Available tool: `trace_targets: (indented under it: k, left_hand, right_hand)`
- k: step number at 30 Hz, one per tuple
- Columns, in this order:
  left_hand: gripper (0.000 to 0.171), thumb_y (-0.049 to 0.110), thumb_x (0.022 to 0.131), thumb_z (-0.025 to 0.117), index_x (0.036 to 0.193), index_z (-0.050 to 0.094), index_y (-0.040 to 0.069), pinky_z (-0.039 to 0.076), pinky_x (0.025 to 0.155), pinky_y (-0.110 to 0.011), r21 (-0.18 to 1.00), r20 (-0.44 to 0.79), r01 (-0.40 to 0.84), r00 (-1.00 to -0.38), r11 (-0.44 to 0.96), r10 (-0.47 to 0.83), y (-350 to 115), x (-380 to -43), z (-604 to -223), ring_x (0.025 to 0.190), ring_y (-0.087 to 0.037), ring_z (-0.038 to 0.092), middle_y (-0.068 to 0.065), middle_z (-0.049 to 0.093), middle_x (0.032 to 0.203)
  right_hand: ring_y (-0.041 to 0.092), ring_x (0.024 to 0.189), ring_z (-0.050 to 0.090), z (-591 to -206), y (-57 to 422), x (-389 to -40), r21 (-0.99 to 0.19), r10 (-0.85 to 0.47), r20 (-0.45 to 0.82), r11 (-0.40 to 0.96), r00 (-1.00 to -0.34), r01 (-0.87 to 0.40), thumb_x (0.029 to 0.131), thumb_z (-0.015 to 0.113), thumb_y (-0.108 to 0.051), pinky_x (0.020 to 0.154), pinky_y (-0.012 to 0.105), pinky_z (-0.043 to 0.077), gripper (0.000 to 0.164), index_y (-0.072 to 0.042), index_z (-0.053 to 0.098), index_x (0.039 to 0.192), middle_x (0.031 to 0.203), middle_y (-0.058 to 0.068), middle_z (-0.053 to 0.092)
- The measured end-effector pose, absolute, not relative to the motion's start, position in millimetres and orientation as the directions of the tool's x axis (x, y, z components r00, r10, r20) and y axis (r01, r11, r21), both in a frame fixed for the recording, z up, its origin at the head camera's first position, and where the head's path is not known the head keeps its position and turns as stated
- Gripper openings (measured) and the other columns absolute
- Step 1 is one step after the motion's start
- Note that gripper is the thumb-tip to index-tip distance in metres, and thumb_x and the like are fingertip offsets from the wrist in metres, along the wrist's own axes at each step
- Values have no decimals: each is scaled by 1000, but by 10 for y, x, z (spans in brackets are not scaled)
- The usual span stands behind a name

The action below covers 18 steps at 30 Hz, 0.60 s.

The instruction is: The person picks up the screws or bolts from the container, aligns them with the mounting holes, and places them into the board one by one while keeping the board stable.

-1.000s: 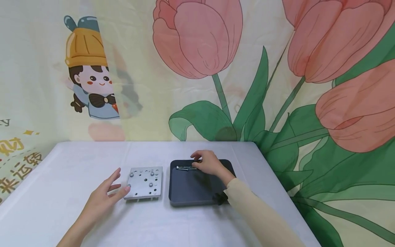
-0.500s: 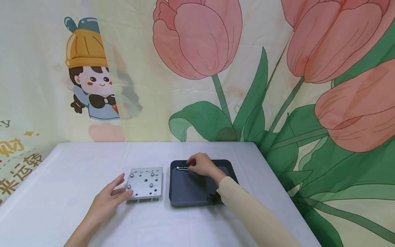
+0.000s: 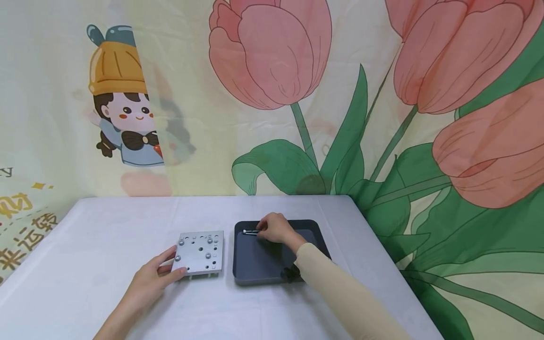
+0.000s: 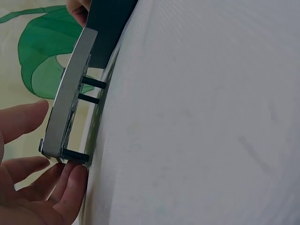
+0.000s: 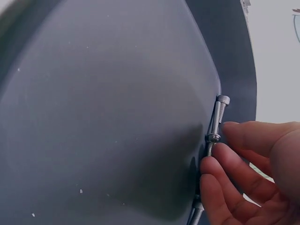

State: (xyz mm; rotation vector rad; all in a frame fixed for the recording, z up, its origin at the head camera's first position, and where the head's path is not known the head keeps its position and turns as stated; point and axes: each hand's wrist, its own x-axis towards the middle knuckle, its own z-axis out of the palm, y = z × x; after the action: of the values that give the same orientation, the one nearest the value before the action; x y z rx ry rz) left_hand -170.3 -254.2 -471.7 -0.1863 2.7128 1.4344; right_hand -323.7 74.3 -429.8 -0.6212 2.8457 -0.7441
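Observation:
A square silver metal plate [image 3: 198, 252] with holes and several socket-head bolts through it stands raised on the table. My left hand [image 3: 148, 278] touches its near left corner, thumb at the front edge. In the left wrist view, dark threaded bolt ends [image 4: 75, 155] stick out beneath the plate [image 4: 70, 93], the fingers [image 4: 72, 187] right by one of them. At the far side of the dark grey tray [image 3: 255, 264], my right hand [image 3: 275, 229] pinches a silver socket-head bolt [image 5: 213, 138] among others. The fingers partly hide these bolts.
Another bolt [image 5: 223, 100] lies along the tray wall, and one more [image 5: 197, 215] shows below the right fingers. The white-covered table [image 3: 238, 311] ends at a printed curtain [image 3: 204, 118] with tulips and a cartoon figure.
My left hand has moved right, from beside the plate to its near left corner. My right hand has shifted left and down onto the bolts in the tray.

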Motion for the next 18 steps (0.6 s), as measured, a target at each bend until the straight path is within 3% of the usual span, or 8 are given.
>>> trace_targets:
  k: [10,18]
  left_hand:
    - [97,47,92,83,167,34,9,53,81,-27,814,-141,-168,-986,556,-92,-2555,-1718,-4756,133,-37,62,-21,46,163]
    - [97,47,92,83,167,35,9,52,81,-24,821,-130,-148,-989,551,-72,-2558,-1705,-4748,131,-33,63,-20,48,162]
  right_hand:
    - [14,83,66,-4311,761,-3246,-531,-423,-66,782,-904,-327,94,81,-11,82,34,56,14,-7,83,107,95,3,77]
    - [14,81,63,-4329,699,-3270,-459,-394,-92,832,-915,-312,92,84,-15,79,33,55,10,-9,83,101,89,0,74]
